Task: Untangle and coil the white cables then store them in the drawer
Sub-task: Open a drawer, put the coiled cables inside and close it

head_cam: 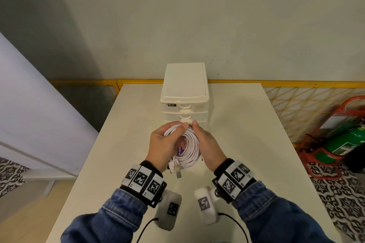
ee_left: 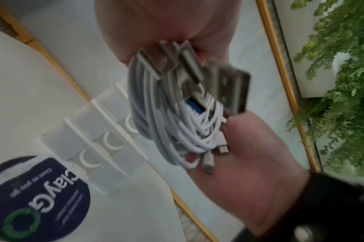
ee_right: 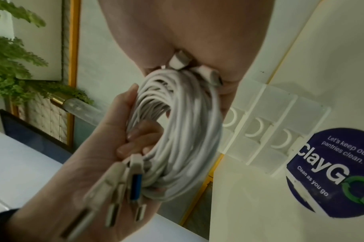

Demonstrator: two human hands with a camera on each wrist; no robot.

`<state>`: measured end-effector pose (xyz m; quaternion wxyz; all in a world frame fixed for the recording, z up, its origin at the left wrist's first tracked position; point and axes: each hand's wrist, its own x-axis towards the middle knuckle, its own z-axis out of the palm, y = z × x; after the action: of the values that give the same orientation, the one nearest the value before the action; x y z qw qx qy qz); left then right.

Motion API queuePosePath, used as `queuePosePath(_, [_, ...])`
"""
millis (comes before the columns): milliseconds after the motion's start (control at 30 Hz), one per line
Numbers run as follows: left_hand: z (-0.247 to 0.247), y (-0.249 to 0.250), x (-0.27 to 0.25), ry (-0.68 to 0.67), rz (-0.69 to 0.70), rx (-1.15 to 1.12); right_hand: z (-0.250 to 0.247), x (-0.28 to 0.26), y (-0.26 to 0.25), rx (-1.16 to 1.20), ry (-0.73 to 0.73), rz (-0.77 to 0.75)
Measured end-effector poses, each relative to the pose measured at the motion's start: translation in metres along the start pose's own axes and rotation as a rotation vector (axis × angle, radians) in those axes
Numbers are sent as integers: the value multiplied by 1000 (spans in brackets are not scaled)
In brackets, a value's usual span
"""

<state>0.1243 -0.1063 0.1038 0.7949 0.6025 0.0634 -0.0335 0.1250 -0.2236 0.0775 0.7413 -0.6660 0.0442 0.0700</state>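
- White cables [head_cam: 188, 147], wound into one round coil, are held above the table [head_cam: 237, 144], just in front of the drawer unit [head_cam: 184, 92].
- Left hand [head_cam: 161, 146] curls its fingers through the coil's centre and grips the loops, probably so they cannot spring apart.
- Right hand [head_cam: 209, 149] cups the opposite side, fingers wrapped round the strands, steadying the shape.
- USB plugs [head_cam: 176, 171] hang together at the near edge.
- All three drawers look closed; one must be opened before storing.

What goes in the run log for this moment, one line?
stage: coiling | white cable coil: held above table | left hand: grips coil | right hand: grips coil | drawer unit: drawers closed
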Motion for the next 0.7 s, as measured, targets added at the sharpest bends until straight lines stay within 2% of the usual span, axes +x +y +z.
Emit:
queuePosePath(100, [-15, 7, 19, 53, -2, 52, 2, 10, 6, 1, -29, 18])
queuePosePath(233, [-34, 21, 44, 74, -6, 79, -2, 27, 16, 24, 10, 95])
queuePosePath(433, [-53, 40, 74, -13, 20, 196, -13, 68, 46, -31, 177, 401])
queuePosePath(533, [-63, 42, 77, -56, 10, 355, -9, 82, 58, 26, 185, 479])
queuePosePath(700, [-76, 39, 81, -148, 85, 785, 3, 96, 60, 203, 236, 473])
